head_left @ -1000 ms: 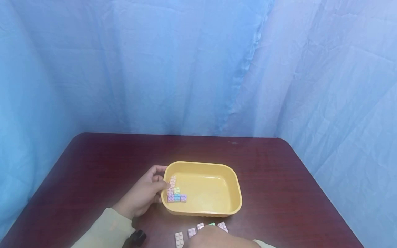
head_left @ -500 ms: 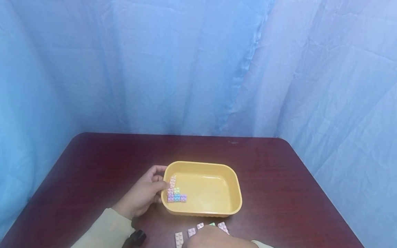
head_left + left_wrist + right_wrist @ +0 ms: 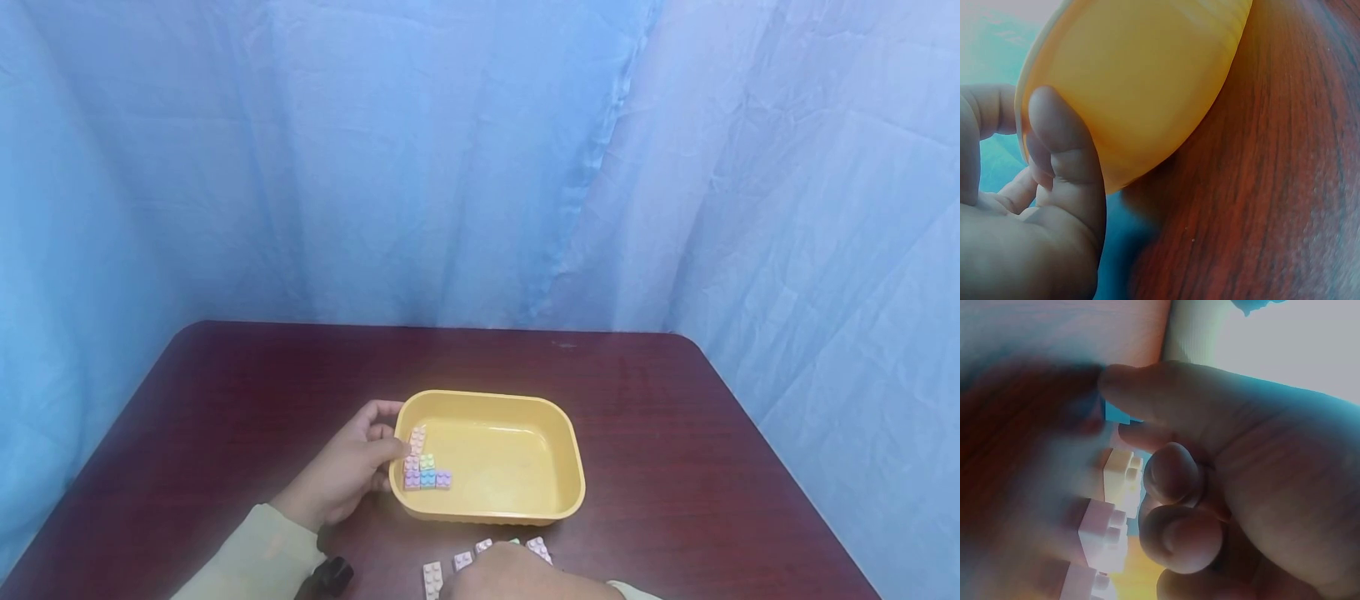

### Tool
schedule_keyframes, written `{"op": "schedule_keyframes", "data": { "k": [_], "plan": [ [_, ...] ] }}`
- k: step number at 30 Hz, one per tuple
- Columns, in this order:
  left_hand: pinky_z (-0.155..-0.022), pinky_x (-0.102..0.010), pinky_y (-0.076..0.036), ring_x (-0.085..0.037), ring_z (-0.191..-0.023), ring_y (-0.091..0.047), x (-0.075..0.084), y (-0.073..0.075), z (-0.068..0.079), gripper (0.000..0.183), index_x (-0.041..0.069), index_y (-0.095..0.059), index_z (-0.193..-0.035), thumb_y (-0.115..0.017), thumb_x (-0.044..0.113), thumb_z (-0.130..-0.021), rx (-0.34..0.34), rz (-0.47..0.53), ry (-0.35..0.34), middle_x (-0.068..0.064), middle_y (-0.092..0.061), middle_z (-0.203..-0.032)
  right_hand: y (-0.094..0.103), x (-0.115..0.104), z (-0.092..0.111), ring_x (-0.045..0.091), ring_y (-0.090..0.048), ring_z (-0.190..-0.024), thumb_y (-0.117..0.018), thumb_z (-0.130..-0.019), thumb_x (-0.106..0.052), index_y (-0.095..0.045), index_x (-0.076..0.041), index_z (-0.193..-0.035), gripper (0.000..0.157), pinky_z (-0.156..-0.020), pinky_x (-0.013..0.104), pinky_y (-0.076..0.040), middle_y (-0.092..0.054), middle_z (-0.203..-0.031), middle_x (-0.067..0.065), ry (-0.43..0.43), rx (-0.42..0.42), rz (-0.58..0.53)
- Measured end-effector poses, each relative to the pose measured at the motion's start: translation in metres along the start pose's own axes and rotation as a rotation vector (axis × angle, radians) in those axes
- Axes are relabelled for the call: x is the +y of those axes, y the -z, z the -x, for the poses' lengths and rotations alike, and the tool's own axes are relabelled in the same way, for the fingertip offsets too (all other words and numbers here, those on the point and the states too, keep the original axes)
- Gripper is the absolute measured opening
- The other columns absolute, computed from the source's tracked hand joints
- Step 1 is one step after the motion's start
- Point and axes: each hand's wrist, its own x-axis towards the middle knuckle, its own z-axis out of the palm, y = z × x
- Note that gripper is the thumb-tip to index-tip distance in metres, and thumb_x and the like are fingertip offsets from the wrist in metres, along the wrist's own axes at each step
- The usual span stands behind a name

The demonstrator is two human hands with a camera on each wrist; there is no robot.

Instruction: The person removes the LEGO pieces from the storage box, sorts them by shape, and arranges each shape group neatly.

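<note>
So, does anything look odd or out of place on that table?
Only a pale mark near the far edge of the tabletop stands out against the dark red; I can't tell whether it's a scuff or smear. The yellow tub looks undamaged.

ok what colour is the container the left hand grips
The container gripped by the left hand is plain yellow, clearest in the head view.

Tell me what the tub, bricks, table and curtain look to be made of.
Tub: probably smooth plastic; moulded form, soft glints inside.
Bricks: likely hard, satin plastic; crisp edges, moulded studs.
Table: wood or wood-look laminate, I can't tell which; dark red grain, faint sheen.
Curtain: seemingly thin cloth, slightly shiny; folds and creases.
</note>
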Motion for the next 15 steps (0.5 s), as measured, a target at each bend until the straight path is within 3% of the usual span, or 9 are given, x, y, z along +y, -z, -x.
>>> {"op": "schedule_keyframes", "data": {
  "k": [8,15],
  "plan": [
    [-0.056,-0.026,-0.056,-0.019,-0.073,-0.06,-0.0001,-0.0002,0.0002,0.07,0.011,-0.047,-0.156,-0.071,0.0,-0.091,0.0,0.001,-0.002,-0.01,-0.062,-0.1,0.001,0.0017,0.0002,-0.019,-0.036,-0.06,-0.079,-0.092,-0.046,-0.082,-0.045,-0.093,0.003,-0.05,0.009,-0.032,-0.063,-0.074,-0.033,0.055,0.056,0.072],
    [-0.057,-0.026,-0.057,-0.019,-0.074,-0.061,0.0005,-0.0001,0.0008,0.07,0.011,-0.047,-0.157,-0.071,0.0,-0.092,0.001,-0.005,-0.003,-0.01,-0.062,-0.1,0.0023,0.004,-0.001,-0.022,-0.045,-0.064,-0.079,-0.093,-0.051,-0.081,-0.047,-0.098,0.007,-0.05,0.009,-0.033,-0.069,-0.079,-0.034,0.1,0.078,0.152]
  ]
}}
